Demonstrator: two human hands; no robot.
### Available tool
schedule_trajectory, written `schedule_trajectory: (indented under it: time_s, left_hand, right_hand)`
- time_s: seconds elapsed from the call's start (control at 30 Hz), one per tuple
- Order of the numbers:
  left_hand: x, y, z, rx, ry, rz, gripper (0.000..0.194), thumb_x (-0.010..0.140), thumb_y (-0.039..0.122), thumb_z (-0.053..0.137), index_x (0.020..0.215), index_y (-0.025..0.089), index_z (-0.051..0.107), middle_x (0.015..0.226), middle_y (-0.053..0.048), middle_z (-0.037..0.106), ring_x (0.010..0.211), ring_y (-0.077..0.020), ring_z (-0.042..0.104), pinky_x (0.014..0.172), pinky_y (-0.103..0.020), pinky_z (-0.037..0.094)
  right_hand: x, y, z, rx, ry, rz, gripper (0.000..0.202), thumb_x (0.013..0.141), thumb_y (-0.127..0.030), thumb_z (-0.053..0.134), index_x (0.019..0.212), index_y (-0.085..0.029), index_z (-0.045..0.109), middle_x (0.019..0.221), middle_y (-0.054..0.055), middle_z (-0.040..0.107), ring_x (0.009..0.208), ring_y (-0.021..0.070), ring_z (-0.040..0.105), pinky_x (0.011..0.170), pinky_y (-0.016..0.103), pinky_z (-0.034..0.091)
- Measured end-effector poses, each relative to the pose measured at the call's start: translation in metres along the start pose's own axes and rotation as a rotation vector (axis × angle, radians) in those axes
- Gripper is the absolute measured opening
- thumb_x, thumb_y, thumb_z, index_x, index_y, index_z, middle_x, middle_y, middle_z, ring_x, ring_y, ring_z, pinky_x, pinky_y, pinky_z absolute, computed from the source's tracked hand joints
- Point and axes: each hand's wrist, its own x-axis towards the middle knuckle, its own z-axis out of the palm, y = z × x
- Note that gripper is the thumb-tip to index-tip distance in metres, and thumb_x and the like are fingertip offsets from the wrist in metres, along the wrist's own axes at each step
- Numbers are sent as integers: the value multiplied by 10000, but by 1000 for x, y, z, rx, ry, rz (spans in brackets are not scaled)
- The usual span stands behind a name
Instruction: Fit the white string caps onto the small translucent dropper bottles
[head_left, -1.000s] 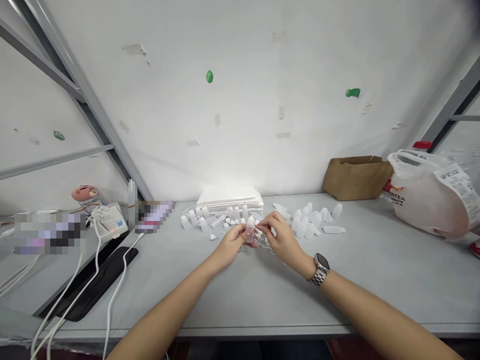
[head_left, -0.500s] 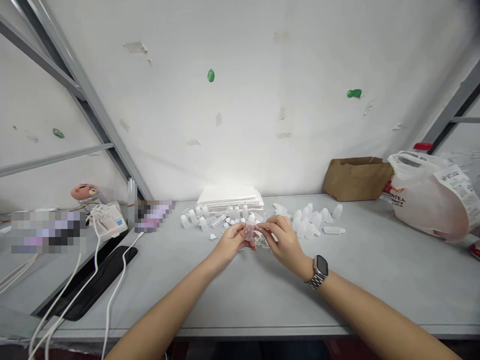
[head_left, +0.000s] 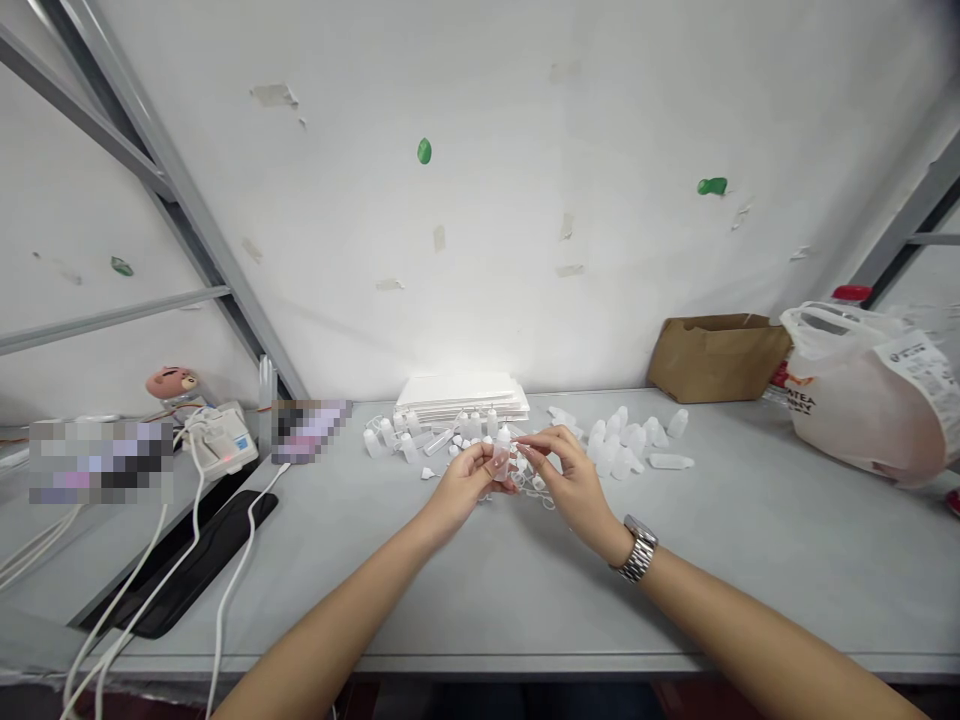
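My left hand (head_left: pixel 466 487) is closed round a small translucent squeeze bottle (head_left: pixel 501 462), which stands nearly upright with its narrow tip up. Close by on the right, my right hand (head_left: pixel 568 478) has its thumb and fingertips drawn together beside the bottle's upper part; whatever lies between them is too small to make out. Under and behind the hands are white caps (head_left: pixel 466 447) and thin white loops (head_left: pixel 534 487). Several capped bottles (head_left: pixel 409 447) stand to the left. A heap of uncapped bottles (head_left: pixel 622 460) lies to the right, one of them on its side.
A stack of white sheets (head_left: pixel 461 390) rests against the wall. At the right are a brown paper box (head_left: pixel 716 365) and a white plastic bag (head_left: pixel 847 410). White cables (head_left: pixel 199 530), a power strip (head_left: pixel 219 445) and a black pouch (head_left: pixel 199 575) occupy the left.
My right hand has turned slightly and its fingertips have shifted up a little beside the bottle. The left hand keeps hold of the bottle in nearly the same place.
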Motion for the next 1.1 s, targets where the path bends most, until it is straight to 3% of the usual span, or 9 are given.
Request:
schedule_trajectory:
  time_s: [0.37,0.73,1.03,1.1]
  left_hand:
    - [0,1,-1,31,0,10,311,703,428,615,774,144,508,696,23,511,630,-118,570,701,-307,471]
    - [-1,-1,-1,-48,-57,-72,325,713,435,610,775,132,509,723,-10,564,594,-112,570,677,-307,469]
    - [0,-5,2,4,-52,-74,348,673,442,643,776,134,518,728,-6,555,576,-109,561,648,-310,475]
    - [0,-3,3,18,-42,-51,352,667,452,643,768,140,514,697,5,547,580,-112,562,650,-309,475]
  right_hand:
    - [-1,3,0,66,5,39,175,830,-315,519,871,-237,670,801,35,548,745,161,527,687,322,455]
    - [0,11,2,191,-13,118,195,829,-332,517,813,-206,665,779,30,559,710,150,541,679,311,457]
    - [-4,6,6,127,-51,60,193,825,-329,520,796,-219,675,778,36,582,735,163,554,679,317,466]
    - [-4,2,3,101,-12,18,187,832,-322,512,805,-225,670,774,35,580,737,165,550,685,322,460]
